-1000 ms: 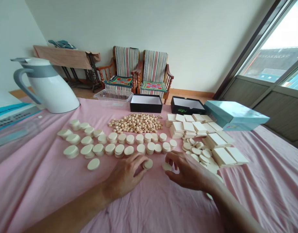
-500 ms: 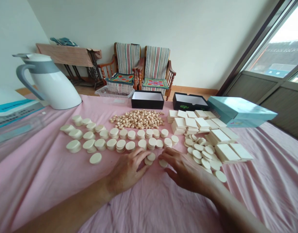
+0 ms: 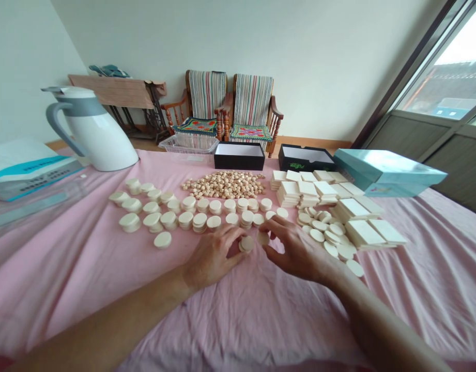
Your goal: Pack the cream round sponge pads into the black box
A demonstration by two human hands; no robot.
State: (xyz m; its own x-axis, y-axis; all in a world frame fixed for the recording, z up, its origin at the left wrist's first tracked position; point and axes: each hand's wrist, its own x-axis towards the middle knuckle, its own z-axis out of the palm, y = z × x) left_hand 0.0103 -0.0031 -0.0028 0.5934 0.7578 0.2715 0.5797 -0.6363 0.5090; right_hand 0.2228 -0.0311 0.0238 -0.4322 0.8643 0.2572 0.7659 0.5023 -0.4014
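My left hand (image 3: 212, 256) curls its thumb and fingers round a couple of pale round wooden discs (image 3: 246, 244), one on the other. Just to the right, my right hand (image 3: 297, 250) pinches a single wooden disc (image 3: 263, 238) by its edge, tilted up from the cloth. Beyond both hands run two rows of short disc stacks (image 3: 199, 222). A lone disc (image 3: 162, 239) lies left of my left hand. To the right of my right hand is a loose heap of discs (image 3: 331, 236).
Small wooden pieces (image 3: 226, 185) lie piled behind the rows. Stacks of square tiles (image 3: 326, 190) stand at the right. Along the back are a clear plastic tray (image 3: 189, 144), two black boxes (image 3: 240, 156) and a light-blue box (image 3: 388, 170). A white jug (image 3: 102, 137) stands left on the pink cloth (image 3: 238, 320).
My right hand has closed on a disc and lifted its edge from the cloth. The left fingers have drawn in round the couple of discs. The view has shifted slightly.
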